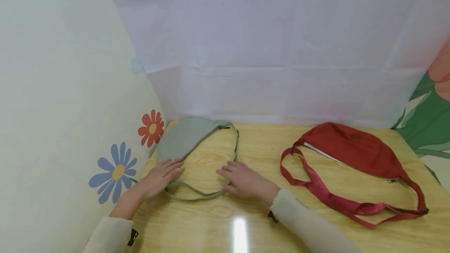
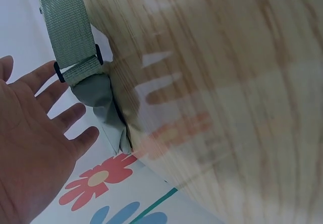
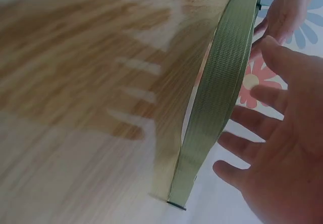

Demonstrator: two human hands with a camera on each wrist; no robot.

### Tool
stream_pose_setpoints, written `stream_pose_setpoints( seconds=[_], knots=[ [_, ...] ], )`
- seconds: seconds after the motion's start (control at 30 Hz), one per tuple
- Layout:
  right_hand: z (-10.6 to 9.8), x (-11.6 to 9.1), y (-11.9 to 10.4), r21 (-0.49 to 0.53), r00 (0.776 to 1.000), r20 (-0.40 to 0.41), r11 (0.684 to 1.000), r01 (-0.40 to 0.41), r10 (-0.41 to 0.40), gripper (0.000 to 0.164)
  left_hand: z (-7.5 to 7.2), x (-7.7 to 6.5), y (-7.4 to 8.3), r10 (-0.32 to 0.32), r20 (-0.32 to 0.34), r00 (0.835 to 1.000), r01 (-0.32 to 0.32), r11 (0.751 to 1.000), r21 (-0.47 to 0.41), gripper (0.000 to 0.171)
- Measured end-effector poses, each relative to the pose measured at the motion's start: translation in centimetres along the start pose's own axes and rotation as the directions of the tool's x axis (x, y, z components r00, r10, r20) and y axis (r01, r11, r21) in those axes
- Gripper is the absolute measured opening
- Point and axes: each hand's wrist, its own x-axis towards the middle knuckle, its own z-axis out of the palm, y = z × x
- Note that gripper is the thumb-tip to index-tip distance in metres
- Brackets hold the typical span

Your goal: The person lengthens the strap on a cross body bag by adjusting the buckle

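A grey-green waist bag (image 1: 190, 136) lies on the left part of the table, its thin green strap (image 1: 197, 198) looping round to the right and front. My left hand (image 1: 159, 177) is at the bag's near end, fingers extended. In the left wrist view those fingers are spread beside the black slider (image 2: 99, 55) joining strap and bag; contact is unclear. Over the strap's right side is my right hand (image 1: 247, 180), fingers stretched out. The right wrist view has its loosely spread fingers beside the strap (image 3: 214, 88), gripping nothing.
On the right of the wooden table (image 1: 197, 225) lies a red waist bag (image 1: 351, 149) with its red strap (image 1: 330, 198) looped in front. A white cloth (image 1: 239, 50) hangs behind. Flower-printed sheets stand at the left (image 1: 70, 89) and right (image 1: 432, 124).
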Motion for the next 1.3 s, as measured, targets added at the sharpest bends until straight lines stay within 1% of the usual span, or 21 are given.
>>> stream_pose_setpoints(
  seconds=[0.07,0.17,0.3,0.4,0.5,0.6,0.73,0.83,0.9,1.07,1.17,1.3],
  knots=[
    [0.1,0.1,-0.1,-0.022,1.000,0.004,0.999,0.024,-0.024,0.057,0.0,-0.1,-0.1,0.001,-0.001,1.000,-0.001,1.000,-0.006,0.053],
    [0.4,0.4,-0.2,-0.066,0.996,-0.011,0.994,0.085,-0.086,0.048,-0.2,-0.2,-0.1,0.007,0.002,1.000,-0.007,1.000,-0.012,0.052],
    [0.5,0.7,-0.2,-0.119,0.989,-0.030,0.983,0.143,-0.147,0.028,-0.3,-0.3,-0.2,-0.001,0.015,1.000,0.001,0.999,-0.034,0.053],
    [0.5,0.8,-0.1,-0.134,0.986,-0.036,0.978,0.157,-0.163,0.016,-0.4,-0.4,-0.3,-0.010,0.028,1.000,0.012,0.998,-0.058,0.054],
    [0.1,0.9,0.0,-0.086,0.988,-0.031,0.985,0.148,-0.151,0.012,-0.6,-0.5,-0.4,0.002,0.034,0.999,0.000,0.997,-0.074,0.053],
    [-0.5,1.1,0.3,0.003,0.991,-0.030,0.992,0.127,-0.127,0.010,-0.7,-0.8,-0.6,0.030,0.021,0.999,-0.029,0.997,-0.076,0.048],
    [-1.7,1.2,0.8,0.119,0.994,-0.044,0.988,0.101,-0.096,0.010,-0.8,-1.0,-0.8,0.057,-0.008,0.998,-0.057,0.998,-0.038,0.039],
    [-2.6,1.2,1.1,0.217,0.997,-0.044,0.974,0.069,-0.061,0.012,-0.8,-1.0,-0.8,0.075,-0.015,0.997,-0.074,0.997,0.016,0.040],
    [-3.2,1.1,1.2,0.270,0.998,-0.049,0.961,0.057,-0.045,0.014,-0.7,-0.9,-0.7,0.102,-0.013,0.995,-0.102,0.994,0.043,0.044],
    [-4.0,1.2,1.4,0.354,0.997,-0.070,0.934,0.044,-0.021,0.019,-0.3,-1.0,-0.9,0.169,0.001,0.986,-0.169,0.982,0.084,0.052],
    [-4.4,1.2,1.5,0.393,0.997,-0.080,0.919,0.033,-0.002,0.021,-0.1,-0.9,-1.2,0.200,-0.007,0.980,-0.198,0.972,0.128,0.046],
    [-4.8,1.2,1.5,0.417,0.995,-0.102,0.908,0.028,0.016,0.021,0.1,-0.9,-1.5,0.233,-0.032,0.972,-0.224,0.959,0.172,0.028]
  ],
)
